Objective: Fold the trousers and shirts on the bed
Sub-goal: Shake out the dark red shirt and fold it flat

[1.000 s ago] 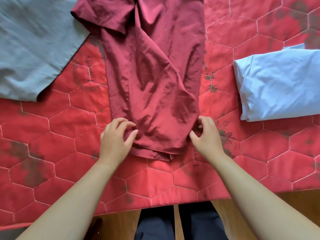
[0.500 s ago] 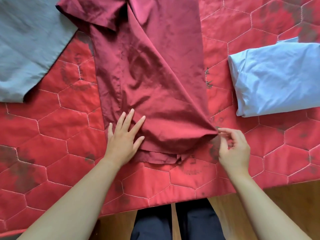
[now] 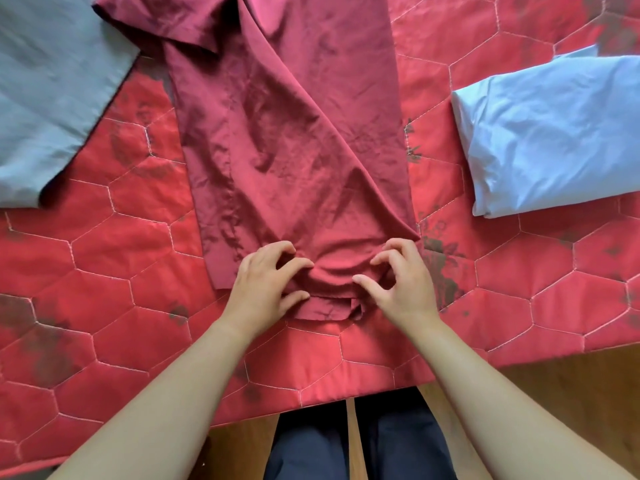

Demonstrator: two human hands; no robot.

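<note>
From the head camera: my left hand [image 3: 266, 284] and right hand [image 3: 400, 282], fingers curled, clutch the bunched lower hem of the maroon shirt [image 3: 294, 133]. The shirt lies lengthwise on the red quilted bedspread [image 3: 104, 254], between a grey garment [image 3: 52, 98] and a folded pale blue garment [image 3: 554, 140].

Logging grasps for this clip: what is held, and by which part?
The left hand and right hand both pinch the maroon shirt near its bottom hem, bunching it.
</note>
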